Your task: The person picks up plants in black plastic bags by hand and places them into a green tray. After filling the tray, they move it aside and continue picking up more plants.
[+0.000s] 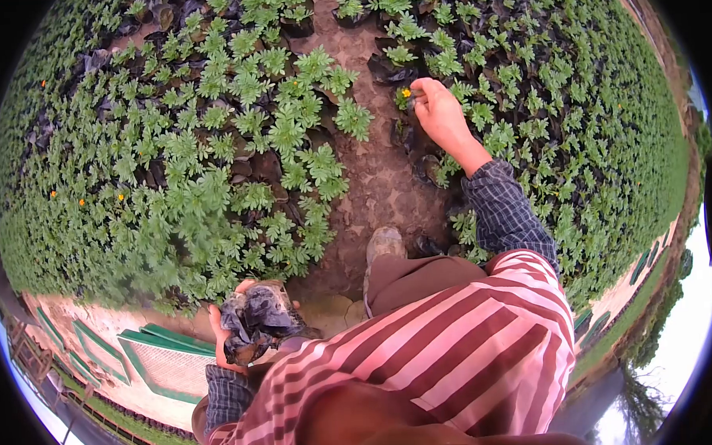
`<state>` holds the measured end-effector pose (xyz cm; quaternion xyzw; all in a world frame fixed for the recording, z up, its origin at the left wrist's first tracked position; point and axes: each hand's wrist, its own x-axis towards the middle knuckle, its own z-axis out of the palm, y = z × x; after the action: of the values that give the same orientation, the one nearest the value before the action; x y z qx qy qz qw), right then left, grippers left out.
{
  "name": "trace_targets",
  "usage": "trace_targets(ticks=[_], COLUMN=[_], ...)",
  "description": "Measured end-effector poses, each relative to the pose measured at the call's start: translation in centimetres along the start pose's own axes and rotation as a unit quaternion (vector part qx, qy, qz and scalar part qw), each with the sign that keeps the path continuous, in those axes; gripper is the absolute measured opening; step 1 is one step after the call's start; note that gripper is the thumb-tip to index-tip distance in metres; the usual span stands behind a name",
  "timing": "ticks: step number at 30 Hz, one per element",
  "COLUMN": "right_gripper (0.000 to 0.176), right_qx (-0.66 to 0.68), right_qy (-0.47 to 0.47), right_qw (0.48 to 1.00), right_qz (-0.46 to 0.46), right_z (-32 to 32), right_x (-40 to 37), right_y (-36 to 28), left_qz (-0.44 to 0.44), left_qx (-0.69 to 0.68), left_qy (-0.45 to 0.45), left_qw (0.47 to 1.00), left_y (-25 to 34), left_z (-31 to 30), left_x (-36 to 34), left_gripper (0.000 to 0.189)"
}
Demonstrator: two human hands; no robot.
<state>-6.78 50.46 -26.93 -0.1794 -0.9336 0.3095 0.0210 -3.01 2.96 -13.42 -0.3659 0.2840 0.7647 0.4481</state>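
Observation:
My right hand (438,114) reaches out over the right bed's edge, its fingers closed beside a small yellow flower (405,93). What it pinches, a small dark bit, is too small to name. Low at the left, my left hand (220,337) is wrapped round a bunch of crumpled black plastic bags (259,316), some with soil on them. Leafy green seedlings (282,131) in black bags stand just beyond that hand. More seedlings (557,137) fill the bed around my right hand.
A bare soil path (374,183) runs between the two beds, with my shoe (386,243) on it. Green-framed mesh panels (169,362) lie at the lower left. A loose black bag (386,68) sits beside the path.

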Motion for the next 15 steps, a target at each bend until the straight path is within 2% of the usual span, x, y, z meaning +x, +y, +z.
trace_targets(ticks=[1,3,7,9,10,11,13,14,15], right_gripper=[0.022,0.02,0.013,0.011,0.012,0.014,0.018,0.018,0.018], right_qx=[0.064,0.065,0.043,-0.013,0.026,0.004,-0.133,-0.132,-0.191], right_qy=[0.043,0.092,0.083,-0.087,-0.092,-0.12,-0.149,-0.15,-0.203], right_qw=[0.997,0.993,0.996,0.996,0.995,0.992,0.98,0.98,0.959], right_qz=[0.003,0.028,0.011,0.018,0.015,0.033,0.023,0.023,0.059], right_z=[-0.6,-2.1,-2.5,-1.8,-1.1,-1.3,-0.7,-0.5,-0.4], right_x=[0.7,2.2,2.3,0.9,0.2,-0.2,-1.0,-1.3,-1.5], right_y=[-0.4,-1.7,-2.1,-2.1,-2.2,-3.3,-3.3,-3.2,-3.0], left_qz=[-0.004,0.003,0.01,0.015,0.016,0.016,0.015,0.018,0.023], left_qx=[0.0,0.004,0.013,-0.005,-0.006,-0.023,-0.041,-0.037,-0.033], left_qy=[0.001,0.006,0.022,0.013,0.014,0.02,0.027,0.025,0.023], left_qw=[1.0,1.0,1.0,1.0,1.0,0.999,0.999,0.999,0.999], left_y=[-0.2,-0.4,-0.6,-0.7,-0.7,-0.7,-0.8,-0.9,-0.9], left_z=[-0.3,-1.0,-0.7,-0.8,-0.8,-0.8,-0.8,-0.7,-0.8], left_x=[0.0,0.0,-0.5,-0.6,-0.7,-0.8,-0.8,-0.8,-0.8], left_gripper=[0.085,0.087,0.087,0.086,0.086,0.086,0.086,0.086,0.086])
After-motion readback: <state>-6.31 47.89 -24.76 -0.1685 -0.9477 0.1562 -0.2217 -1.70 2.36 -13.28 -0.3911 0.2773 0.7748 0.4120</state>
